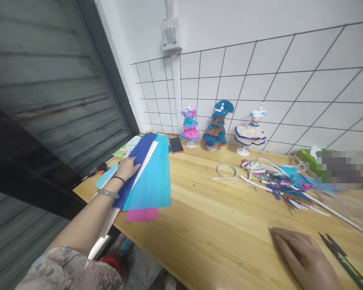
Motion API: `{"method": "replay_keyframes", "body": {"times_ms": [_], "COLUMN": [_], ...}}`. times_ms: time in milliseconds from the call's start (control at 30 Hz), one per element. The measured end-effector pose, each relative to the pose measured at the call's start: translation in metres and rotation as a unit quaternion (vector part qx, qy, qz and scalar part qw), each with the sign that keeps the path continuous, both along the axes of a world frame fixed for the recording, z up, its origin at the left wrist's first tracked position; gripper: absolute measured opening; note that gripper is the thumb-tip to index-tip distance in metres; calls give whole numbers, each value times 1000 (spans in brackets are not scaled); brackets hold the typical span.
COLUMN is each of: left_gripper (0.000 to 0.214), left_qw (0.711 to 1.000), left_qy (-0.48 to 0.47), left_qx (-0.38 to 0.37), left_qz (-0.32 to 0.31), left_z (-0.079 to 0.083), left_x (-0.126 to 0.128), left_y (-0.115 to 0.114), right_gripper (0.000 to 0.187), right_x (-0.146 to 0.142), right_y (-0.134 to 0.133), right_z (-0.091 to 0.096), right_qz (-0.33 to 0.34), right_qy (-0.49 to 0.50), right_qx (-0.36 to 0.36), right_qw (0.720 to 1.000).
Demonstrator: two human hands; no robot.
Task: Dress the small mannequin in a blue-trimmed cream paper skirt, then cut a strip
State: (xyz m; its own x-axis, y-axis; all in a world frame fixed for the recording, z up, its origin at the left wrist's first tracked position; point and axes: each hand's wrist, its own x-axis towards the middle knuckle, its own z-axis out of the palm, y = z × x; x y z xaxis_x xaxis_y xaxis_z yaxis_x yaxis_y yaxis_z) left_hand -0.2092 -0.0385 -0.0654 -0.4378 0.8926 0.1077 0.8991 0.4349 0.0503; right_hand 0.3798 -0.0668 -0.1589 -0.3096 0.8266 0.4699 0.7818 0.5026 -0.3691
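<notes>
My left hand lies on a dark blue sheet of crepe paper, its fingers stretched out over the surface. Beneath and beside that sheet are a light blue sheet, a white strip and a pink sheet, stacked at the left end of the table. My right hand rests on the wood at the lower right, fingers curled in and nothing visible in it. Just right of it lies a dark, pointed tool with green and yellow parts, partly out of frame.
Three small dress forms in paper dresses, pink, brown and teal, and white, stand along the wall. A phone lies near them. Coiled white trim and a scrap pile are on the table.
</notes>
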Motion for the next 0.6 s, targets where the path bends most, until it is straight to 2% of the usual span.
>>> {"method": "replay_keyframes", "body": {"times_ms": [100,167,267,367,600], "left_gripper": [70,76,52,33,34], "left_qw": [999,997,996,994,987], "left_qy": [-30,-48,-64,-82,-109], "left_qx": [-22,-33,-39,-45,-62], "left_qz": [34,42,48,54,103], "left_z": [-5,-12,-20,-19,-3], "left_x": [-10,-10,-8,-13,-50], "left_y": [-17,-23,-23,-20,-18], "right_gripper": [32,32,31,31,28], "right_x": [4,6,9,11,10], "right_y": [1,2,2,4,3], "right_z": [-5,-6,-8,-8,-7], "right_qz": [-4,-4,-8,-11,-20], "right_qy": [2,0,-6,-8,-1], "right_qx": [-20,-29,-36,-35,-37], "right_qw": [1000,1000,999,999,999]}}
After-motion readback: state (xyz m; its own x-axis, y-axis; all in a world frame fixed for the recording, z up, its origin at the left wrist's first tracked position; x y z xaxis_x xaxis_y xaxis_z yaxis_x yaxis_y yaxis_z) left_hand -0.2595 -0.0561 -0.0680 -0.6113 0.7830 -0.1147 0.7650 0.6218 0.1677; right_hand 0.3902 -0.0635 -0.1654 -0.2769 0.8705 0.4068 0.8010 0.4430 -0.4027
